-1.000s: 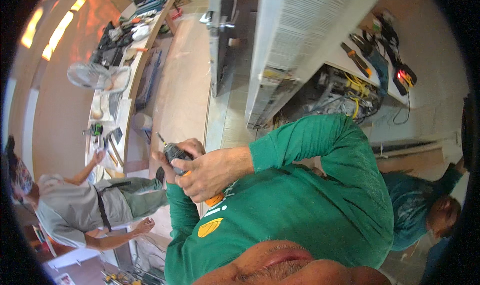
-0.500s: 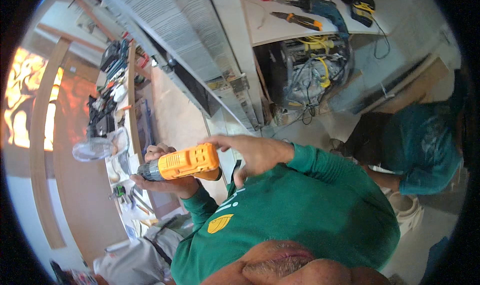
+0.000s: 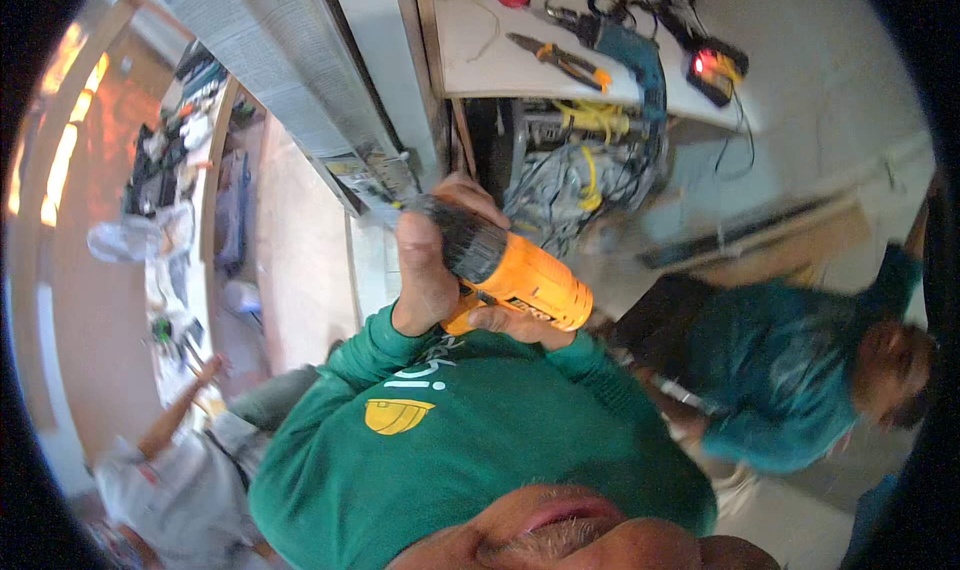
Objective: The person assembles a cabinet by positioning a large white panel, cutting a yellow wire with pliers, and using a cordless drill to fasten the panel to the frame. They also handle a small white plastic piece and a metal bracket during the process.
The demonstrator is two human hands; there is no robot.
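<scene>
An orange and black cordless drill point(image 3: 535, 282) is held in front of my chest, its black front end tilted up and to the left. My left hand point(image 3: 425, 278) is closed around that front end, thumb on the near side and fingers reaching over the far side. My right hand point(image 3: 525, 325) is wrapped round the grip below the orange body, its thumb showing and most of its fingers hidden. Just past the drill's front end stands a paper-covered frame point(image 3: 300, 80) with metal hardware point(image 3: 385, 175) at its lower end.
A white shelf point(image 3: 475, 70) at the top holds pliers point(image 3: 560, 62), a blue corded drill point(image 3: 635, 55) and a charger with a red light point(image 3: 715, 70). Coiled cables point(image 3: 590, 170) lie beneath it. One person point(image 3: 770, 370) crouches at right, another point(image 3: 185, 490) is at lower left beside a cluttered bench point(image 3: 205, 210).
The drill has swung from pointing left to pointing up and left, and moved right. My right hand, earlier at its back end, now grips the handle. The whole view has shifted.
</scene>
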